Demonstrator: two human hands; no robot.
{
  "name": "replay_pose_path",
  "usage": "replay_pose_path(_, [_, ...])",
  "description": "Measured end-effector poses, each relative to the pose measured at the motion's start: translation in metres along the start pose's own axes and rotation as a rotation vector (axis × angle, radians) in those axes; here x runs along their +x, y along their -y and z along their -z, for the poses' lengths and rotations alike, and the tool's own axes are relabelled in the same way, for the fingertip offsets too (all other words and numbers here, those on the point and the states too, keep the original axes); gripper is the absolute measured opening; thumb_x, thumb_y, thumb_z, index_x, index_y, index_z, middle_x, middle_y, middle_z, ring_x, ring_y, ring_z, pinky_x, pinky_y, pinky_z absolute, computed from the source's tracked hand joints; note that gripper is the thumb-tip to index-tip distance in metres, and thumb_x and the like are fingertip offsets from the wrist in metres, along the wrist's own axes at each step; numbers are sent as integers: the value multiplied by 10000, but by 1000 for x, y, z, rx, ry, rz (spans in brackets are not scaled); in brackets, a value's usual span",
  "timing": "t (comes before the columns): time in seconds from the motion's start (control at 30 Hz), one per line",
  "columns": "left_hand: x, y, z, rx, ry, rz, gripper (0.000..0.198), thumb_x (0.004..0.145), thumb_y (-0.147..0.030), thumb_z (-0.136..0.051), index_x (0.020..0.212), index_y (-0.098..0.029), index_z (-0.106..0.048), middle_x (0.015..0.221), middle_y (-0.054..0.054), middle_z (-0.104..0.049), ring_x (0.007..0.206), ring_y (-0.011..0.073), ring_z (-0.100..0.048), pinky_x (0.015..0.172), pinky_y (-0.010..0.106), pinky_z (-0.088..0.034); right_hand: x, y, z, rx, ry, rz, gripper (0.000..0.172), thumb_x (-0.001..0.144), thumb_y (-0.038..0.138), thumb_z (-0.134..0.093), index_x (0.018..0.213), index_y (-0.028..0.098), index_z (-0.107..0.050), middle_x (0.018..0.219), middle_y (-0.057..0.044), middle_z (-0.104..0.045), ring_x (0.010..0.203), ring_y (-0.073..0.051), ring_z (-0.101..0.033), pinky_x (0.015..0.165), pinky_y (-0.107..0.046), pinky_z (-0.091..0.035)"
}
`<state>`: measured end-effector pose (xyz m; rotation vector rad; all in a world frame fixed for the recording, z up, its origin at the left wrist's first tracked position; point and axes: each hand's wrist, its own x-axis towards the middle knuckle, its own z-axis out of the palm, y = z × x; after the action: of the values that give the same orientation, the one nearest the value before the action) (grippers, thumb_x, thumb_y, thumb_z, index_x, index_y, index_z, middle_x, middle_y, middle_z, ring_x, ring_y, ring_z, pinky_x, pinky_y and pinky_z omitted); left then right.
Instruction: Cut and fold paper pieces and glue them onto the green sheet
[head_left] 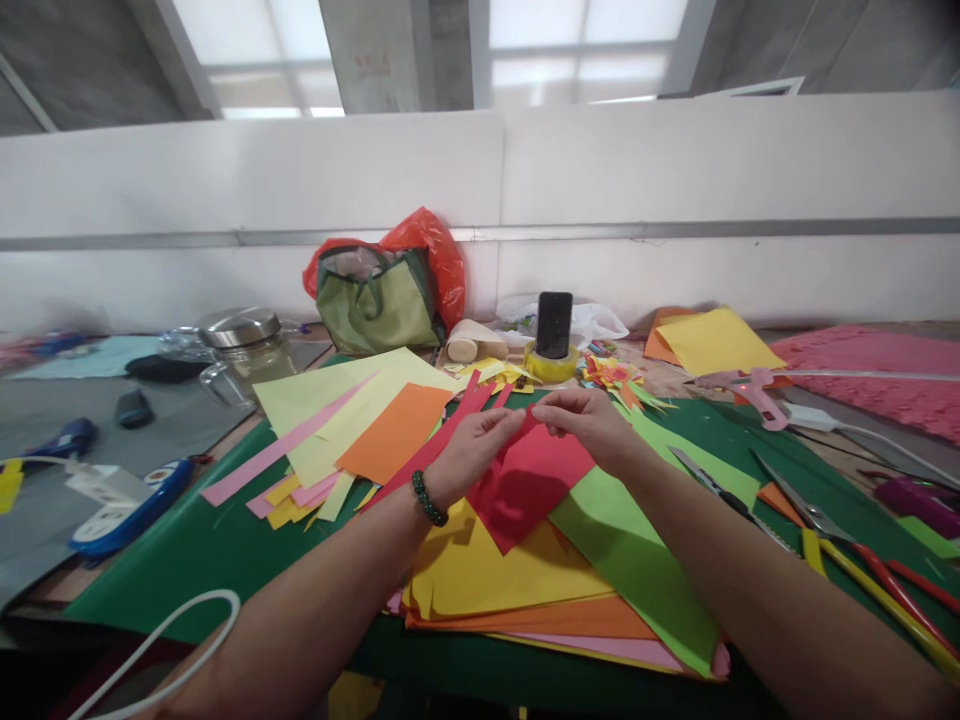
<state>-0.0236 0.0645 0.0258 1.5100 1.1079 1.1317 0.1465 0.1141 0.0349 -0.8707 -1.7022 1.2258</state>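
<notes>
A red paper sheet (525, 485) is lifted a little over a stack of coloured paper (510, 580) on the green mat (187, 550). My left hand (472, 450) pinches the sheet's top edge on the left; a green bead bracelet sits on that wrist. The sheet's top corner is pinched from the right by my right hand (592, 422). Both hands are closed on the paper, fingertips nearly touching. A light green sheet (630, 560) lies under my right forearm.
Yellow, orange and pink sheets (360, 420) spread at the left. Scissors (817, 520) and a craft knife (720, 490) lie to the right. A phone (554, 325) stands in a yellow tape roll. A glass jar (247, 350), green bag (375, 300), glue gun (750, 390) and power strip (105, 495) surround the mat.
</notes>
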Motion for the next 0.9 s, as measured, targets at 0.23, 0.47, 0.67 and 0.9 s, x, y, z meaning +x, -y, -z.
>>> replay_pose_path(0.23, [0, 8, -6, -236, 145, 47, 437, 741, -581, -638, 732, -148, -577, 607, 10, -607, 569, 130, -601, 620, 261, -474, 1, -2, -3, -12, -46, 41, 257, 614, 417, -732, 653, 171, -672, 583, 14, -581, 537, -104, -472, 537, -267, -404])
replay_pose_path(0.47, [-2, 5, -7, -220, 140, 86, 437, 782, -575, -591, 716, -145, -563, 559, 4, -589, 491, 109, -571, 543, 237, -437, -1, -5, -6, -175, -113, 227, 225, 699, 390, -670, 649, 171, -680, 594, -11, -622, 567, -130, -514, 525, -264, -420])
replay_pose_path(0.67, [-4, 1, -7, -281, 149, 193, 374, 795, -505, -604, 782, -131, -593, 561, 3, -595, 488, 106, -574, 531, 230, -435, -5, -9, -9, -411, -244, 430, 140, 787, 297, -623, 714, 187, -670, 643, -19, -651, 571, -137, -561, 541, -257, -453])
replay_pose_path(0.9, [-2, 0, -7, -415, 75, 295, 234, 792, -336, -606, 674, -152, -522, 549, -8, -555, 441, 99, -535, 448, 213, -410, -16, -6, -11, -884, -151, 918, 178, 895, 203, -523, 822, 198, -686, 753, -60, -668, 696, -159, -583, 645, -273, -465])
